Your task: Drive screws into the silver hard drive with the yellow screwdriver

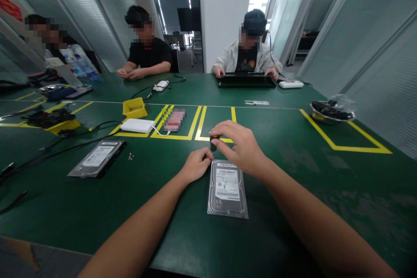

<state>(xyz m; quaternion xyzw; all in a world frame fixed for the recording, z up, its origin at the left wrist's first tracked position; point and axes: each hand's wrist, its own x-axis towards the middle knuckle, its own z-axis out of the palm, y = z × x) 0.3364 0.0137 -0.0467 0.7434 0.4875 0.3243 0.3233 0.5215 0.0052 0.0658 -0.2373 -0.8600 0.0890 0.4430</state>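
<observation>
A silver hard drive (227, 189) with a white label lies flat on the green table in front of me. Above its far left corner, my right hand (243, 143) grips a short black screwdriver (213, 143) with a bit of yellow on it, held upright with the tip down. My left hand (196, 164) is at that same corner, thumb and forefinger pinched close to the screwdriver's tip. Whatever lies between those fingertips is too small to make out. Further left rests a second hard drive (97, 158), with several small screws (130, 156) beside it.
Behind my hands are a white power bank (137, 125), a pink phone (175, 120) and a yellow bin (134, 107). Cables (58, 143) run along the left. A metal bowl (332, 110) sits at the right. Across the table, one person (247, 47) holds a black panel; others sit left.
</observation>
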